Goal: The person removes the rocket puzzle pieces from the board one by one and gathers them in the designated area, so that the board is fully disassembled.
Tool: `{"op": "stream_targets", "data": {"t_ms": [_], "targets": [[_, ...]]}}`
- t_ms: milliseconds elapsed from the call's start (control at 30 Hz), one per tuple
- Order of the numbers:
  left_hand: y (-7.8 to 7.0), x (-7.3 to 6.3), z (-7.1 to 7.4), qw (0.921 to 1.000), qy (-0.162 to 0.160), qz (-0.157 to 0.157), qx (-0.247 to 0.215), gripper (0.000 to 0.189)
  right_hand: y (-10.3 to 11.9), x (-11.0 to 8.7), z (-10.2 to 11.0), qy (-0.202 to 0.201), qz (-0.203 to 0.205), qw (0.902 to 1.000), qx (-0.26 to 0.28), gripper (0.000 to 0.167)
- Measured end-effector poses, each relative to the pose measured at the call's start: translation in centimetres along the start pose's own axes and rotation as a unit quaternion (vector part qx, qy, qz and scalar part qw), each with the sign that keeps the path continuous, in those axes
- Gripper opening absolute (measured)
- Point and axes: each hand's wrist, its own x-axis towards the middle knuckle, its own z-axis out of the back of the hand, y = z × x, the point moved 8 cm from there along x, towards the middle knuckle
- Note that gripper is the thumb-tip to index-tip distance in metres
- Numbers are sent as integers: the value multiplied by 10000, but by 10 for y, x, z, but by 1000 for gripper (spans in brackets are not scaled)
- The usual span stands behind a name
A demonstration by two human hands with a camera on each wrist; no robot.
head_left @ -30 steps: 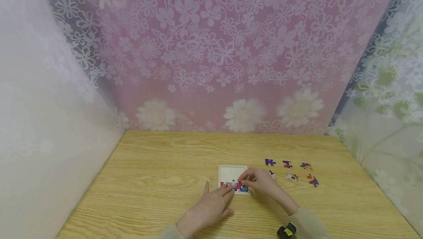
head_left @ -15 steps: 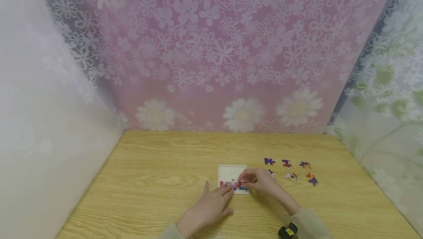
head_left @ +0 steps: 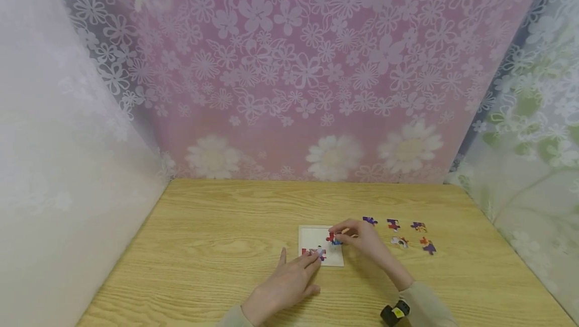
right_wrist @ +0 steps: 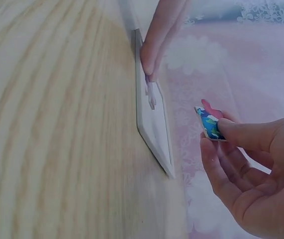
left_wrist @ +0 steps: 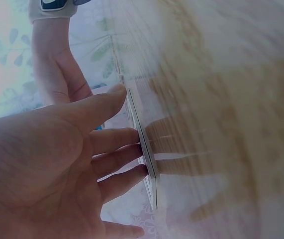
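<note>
A white puzzle frame (head_left: 312,234) lies on the wooden table, with a joined strip of puzzle pieces (head_left: 322,255) along its near left edge. My left hand (head_left: 288,281) rests its straight fingertips on that strip and on the frame's near edge; the left wrist view shows them on the frame (left_wrist: 151,174). Raised above the frame's right side, my right hand (head_left: 359,239) pinches a red and blue puzzle piece (head_left: 334,238) between thumb and fingers. The right wrist view shows this piece (right_wrist: 211,122) held clear of the frame.
Several loose puzzle pieces lie in rows to the right, among them a purple one (head_left: 369,221), a red and purple one (head_left: 393,225), a white one (head_left: 400,242) and an orange and purple one (head_left: 427,245). Patterned curtains (head_left: 334,158) enclose the table's back and sides.
My right hand has lifted the red and blue puzzle piece out of the frame's near right corner, moving it up and away. My left hand has stayed in place.
</note>
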Motion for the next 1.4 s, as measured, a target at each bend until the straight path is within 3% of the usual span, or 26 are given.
{"op": "stream_targets", "data": {"t_ms": [233,800,1400], "targets": [[0,0,-1,10000,0,-5,49,62,-1,-2,9,-74,116,9997,178,22],[0,0,2,10000,5,25,91,62,-25,-25,49,-557,-265,9981,3,23],[-2,-2,4,9999,-68,-34,98,62,-55,-60,94,-726,-648,9948,-303,32]]}}
